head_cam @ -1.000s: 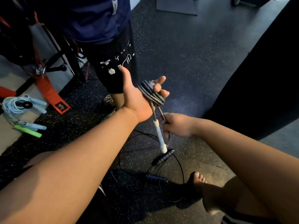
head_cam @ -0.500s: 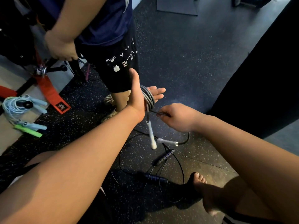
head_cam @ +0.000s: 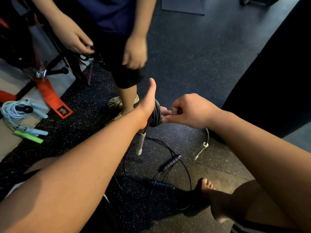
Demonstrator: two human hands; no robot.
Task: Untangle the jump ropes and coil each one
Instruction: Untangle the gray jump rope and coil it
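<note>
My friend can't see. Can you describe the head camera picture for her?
A person's left hand is held flat with a grey jump rope coiled around it, while the right hand holds its loose end. A black jump rope lies looped on the floor below, and another person stands opposite.

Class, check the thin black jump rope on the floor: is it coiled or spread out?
Spread out: the black rope lies on the floor in wide loose loops, handles apart.
</note>
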